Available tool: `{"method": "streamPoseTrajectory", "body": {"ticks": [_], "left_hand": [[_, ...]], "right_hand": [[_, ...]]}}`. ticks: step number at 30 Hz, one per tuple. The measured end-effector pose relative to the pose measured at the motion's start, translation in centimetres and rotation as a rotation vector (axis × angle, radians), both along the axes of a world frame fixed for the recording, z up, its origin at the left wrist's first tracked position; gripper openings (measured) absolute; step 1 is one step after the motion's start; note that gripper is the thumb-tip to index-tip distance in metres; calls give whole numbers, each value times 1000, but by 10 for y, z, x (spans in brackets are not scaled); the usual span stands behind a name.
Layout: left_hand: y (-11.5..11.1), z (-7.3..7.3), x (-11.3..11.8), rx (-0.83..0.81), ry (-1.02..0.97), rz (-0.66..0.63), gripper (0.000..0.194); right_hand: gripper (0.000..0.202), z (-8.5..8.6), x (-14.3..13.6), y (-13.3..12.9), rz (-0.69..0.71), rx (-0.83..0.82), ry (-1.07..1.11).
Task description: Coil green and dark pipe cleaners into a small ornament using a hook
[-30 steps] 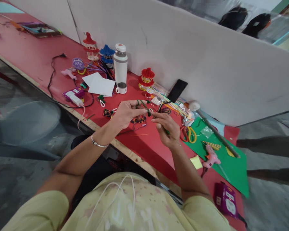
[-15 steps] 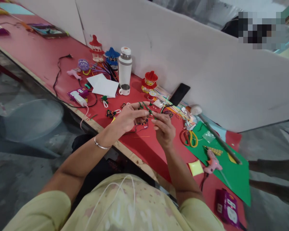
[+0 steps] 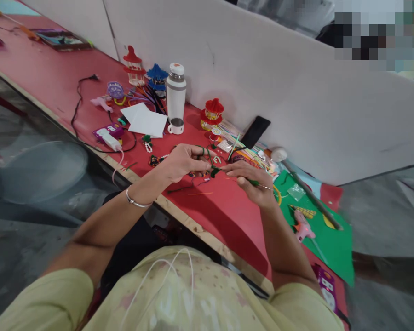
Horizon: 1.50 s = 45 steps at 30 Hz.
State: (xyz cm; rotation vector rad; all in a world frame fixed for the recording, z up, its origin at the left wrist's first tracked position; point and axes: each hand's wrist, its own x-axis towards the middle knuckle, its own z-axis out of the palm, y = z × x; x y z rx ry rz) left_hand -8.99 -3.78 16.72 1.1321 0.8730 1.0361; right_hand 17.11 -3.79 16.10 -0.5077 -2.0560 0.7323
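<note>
My left hand (image 3: 186, 163) pinches a small dark green yarn piece (image 3: 214, 172), and green yarn (image 3: 209, 155) loops over its forefinger. To the right, my right hand (image 3: 253, 179) is closed on a thin crochet hook (image 3: 264, 186) with a green grip. The hook's tip end points left at the yarn piece; its metal tail sticks out past the palm. Beneath and behind the hands lie beaded yarn pieces (image 3: 155, 160), a bag of white beads (image 3: 224, 145) and a red thread spool (image 3: 215, 133).
A white bottle (image 3: 175, 94), its cup (image 3: 175, 125), white papers (image 3: 147, 122) and small craft pagodas (image 3: 213, 111) stand behind. A black phone (image 3: 256, 132) leans at the partition. On the right are a green sheet (image 3: 338, 250) and a pink glue gun (image 3: 302, 225).
My right hand has moved right and turned flatter, and the green-gripped hook now shows in it. My left hand has shifted slightly left, still holding the yarn.
</note>
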Motion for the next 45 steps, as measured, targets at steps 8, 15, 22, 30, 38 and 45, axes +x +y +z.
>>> {"method": "streamPoseTrajectory", "body": {"ticks": [8,15,22,30,38,45], "left_hand": [[-2,0,8,37,-89,-43,40],[3,-13,20,144,-233,-8,49],[1,-17,21,211,-113,171,64],[-8,-22,47,168,-252,358,55],[-10,-17,36,-47,-531,255,51],[-10,-16,25,-53,-520,241,47]], "right_hand": [[25,-22,-7,2,99,-401,343],[27,-53,-33,-3,-57,-368,532],[31,-50,-34,-6,-181,-79,389],[26,-51,-49,-8,-482,376,132],[33,-56,-69,5,-507,566,273],[32,-52,-59,6,-390,417,263]]}}
